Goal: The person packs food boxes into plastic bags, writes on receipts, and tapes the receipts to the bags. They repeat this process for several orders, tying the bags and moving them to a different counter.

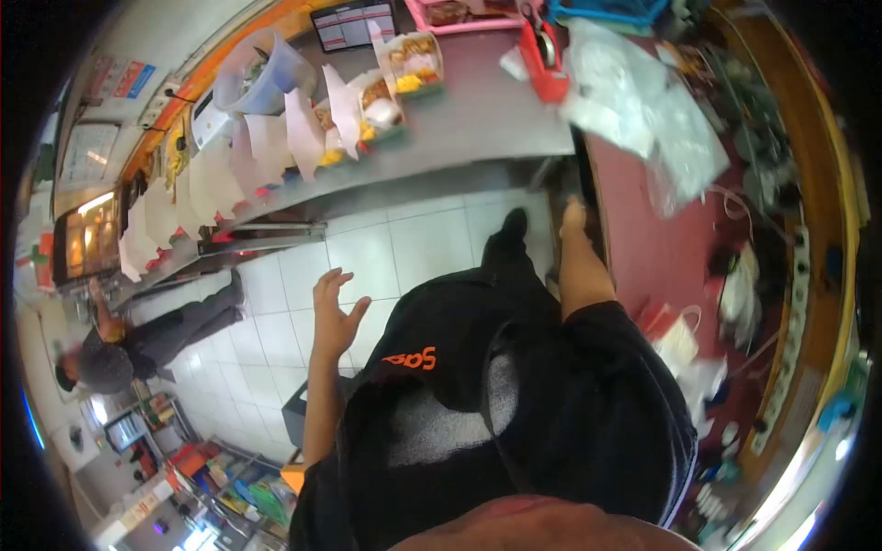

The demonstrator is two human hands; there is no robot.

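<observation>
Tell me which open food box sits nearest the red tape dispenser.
The end box, right beside the screen; the others trail off farther along the row.

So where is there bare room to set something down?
The steel counter is bare between the open food boxes and the red tape dispenser. The red tabletop has bare space on the wearer's side of the plastic bags. Boxes crowd the counter's left end.
</observation>
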